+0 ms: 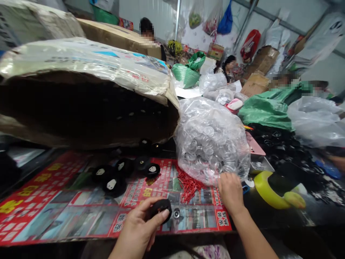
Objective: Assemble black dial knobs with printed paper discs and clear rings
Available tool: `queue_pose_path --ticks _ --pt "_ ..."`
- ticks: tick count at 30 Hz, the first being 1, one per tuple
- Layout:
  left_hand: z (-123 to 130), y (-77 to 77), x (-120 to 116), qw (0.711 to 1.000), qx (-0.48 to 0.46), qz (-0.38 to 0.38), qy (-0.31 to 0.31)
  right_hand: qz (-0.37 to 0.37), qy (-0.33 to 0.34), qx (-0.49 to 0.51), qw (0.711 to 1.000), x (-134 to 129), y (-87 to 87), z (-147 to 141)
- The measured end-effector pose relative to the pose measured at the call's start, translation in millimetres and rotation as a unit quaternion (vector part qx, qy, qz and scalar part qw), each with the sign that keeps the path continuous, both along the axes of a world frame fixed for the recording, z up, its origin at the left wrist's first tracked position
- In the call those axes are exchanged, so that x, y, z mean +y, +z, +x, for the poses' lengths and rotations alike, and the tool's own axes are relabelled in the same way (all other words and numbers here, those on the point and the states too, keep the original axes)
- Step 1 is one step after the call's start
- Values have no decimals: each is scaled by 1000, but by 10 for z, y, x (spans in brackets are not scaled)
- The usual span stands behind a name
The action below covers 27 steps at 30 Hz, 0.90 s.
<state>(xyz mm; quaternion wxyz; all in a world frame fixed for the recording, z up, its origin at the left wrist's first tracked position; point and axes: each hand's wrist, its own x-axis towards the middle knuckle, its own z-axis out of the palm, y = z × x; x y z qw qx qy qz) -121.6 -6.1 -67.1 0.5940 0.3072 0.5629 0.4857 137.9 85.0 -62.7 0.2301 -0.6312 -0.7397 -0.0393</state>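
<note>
My left hand (142, 223), low in the middle, pinches a thick black wheel-like disc (163, 208) between thumb and fingers. A small round metal-looking ring (176, 213) lies on the mat just right of it. My right hand (231, 190) is at the lower edge of a clear plastic bag (212, 144) full of clear round caps (207, 142). Its fingers are curled, and what they grip, if anything, is hidden. Several black discs, some with a pale skull-like mark (111, 184), lie on the mat left of centre. Thin red sticks (188, 183) are heaped beside the bag.
A big box wrapped in tape (151, 77) opens toward me at the left. The printed red mat (88, 223) covers the near table. Right of the bag are a yellow tape roll (261, 187), black pieces (285, 144) and a green bag (266, 111). Other people sit farther back.
</note>
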Motion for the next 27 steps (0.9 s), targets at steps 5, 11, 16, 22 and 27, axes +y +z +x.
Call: queue_pose_path --ticks 5,11,16,22,27 --pt "-13 53 -32 998 -49 -25 -3 -33 24 160 986 -154 140 -38" --pt "-13 103 -37 984 -173 -37 -14 -281 88 433 852 -434 286 -134" --pt "-14 96 -69 982 -180 -11 -51 -268 111 396 871 -617 394 -547" --pt "-57 106 -132 986 -100 69 -118 -165 278 322 890 -673 466 -1183" --pt "-193 225 -264 989 -18 105 -101 -292 254 329 861 -705 417 -1239"
